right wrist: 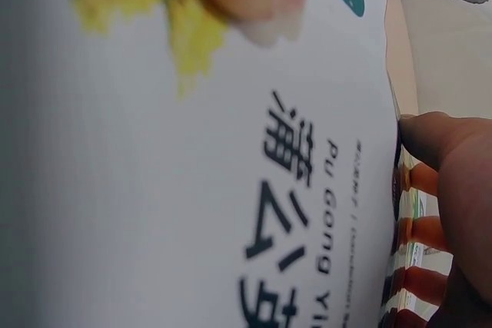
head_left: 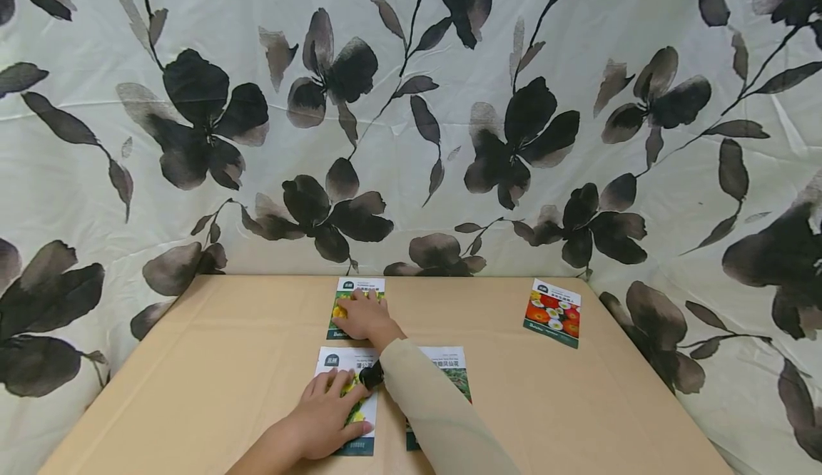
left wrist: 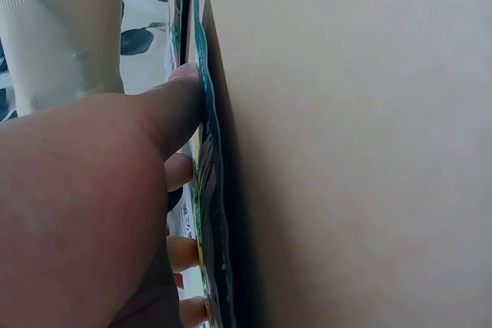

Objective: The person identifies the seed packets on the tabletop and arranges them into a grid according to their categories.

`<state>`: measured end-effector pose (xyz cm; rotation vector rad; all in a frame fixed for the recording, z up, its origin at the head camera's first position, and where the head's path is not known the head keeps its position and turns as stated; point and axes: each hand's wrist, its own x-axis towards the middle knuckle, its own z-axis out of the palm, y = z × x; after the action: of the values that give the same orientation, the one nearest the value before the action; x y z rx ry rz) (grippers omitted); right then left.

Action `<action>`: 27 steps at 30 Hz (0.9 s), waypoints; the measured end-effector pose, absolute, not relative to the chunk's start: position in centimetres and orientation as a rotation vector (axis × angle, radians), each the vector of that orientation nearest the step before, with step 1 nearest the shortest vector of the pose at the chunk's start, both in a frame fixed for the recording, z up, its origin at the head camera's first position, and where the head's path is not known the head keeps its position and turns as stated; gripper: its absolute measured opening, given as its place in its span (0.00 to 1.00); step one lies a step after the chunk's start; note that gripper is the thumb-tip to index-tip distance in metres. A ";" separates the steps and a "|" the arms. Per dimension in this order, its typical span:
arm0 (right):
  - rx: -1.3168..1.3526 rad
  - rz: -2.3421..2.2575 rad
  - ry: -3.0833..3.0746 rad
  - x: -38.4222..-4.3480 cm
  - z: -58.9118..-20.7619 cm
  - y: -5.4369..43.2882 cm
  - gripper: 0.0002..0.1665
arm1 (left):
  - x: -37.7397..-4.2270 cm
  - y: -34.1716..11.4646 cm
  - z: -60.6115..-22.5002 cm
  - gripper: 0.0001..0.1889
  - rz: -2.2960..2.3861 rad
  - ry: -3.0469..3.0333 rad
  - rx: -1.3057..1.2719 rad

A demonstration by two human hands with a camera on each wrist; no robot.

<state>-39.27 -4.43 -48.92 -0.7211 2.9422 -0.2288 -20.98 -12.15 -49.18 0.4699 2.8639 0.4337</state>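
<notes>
Grey-flowered cloth (head_left: 257,4) is hanging behind a tan table (head_left: 212,361). The left hand (head_left: 321,416) is resting, fingers spread, on the dandelion seed packet (head_left: 367,409) at the near centre, apparently steadying it; the right hand (head_left: 364,318), fingers extended, is lying over the yellow-and-green packet (head_left: 347,286) just beyond, perhaps keeping it aligned. Beside the dandelion one, the right sleeve (head_left: 439,404) is partly covering a balsam packet (head_left: 451,362), while a red-and-white flower packet (head_left: 553,313) is lying tilted, well apart. The right wrist view is making the printed "Pu Gong" legible, too small from the head; the left wrist view is revealing a packet edge curling slightly off the tabletop.
</notes>
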 end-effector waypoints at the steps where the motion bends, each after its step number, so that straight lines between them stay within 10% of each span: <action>1: -0.720 -0.231 2.942 -39.3 -48.9 -4.4 0.31 | -21.0 -12.1 -49.1 0.33 0.428 2.866 0.471; 27: -0.720 -0.266 2.931 -39.5 -49.0 -4.2 0.31 | -20.9 -11.9 -48.8 0.33 0.430 2.860 0.478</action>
<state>-39.50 -4.22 -48.97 -0.7198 2.9309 -0.2660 -20.89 -11.90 -48.76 0.4784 2.8604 0.4304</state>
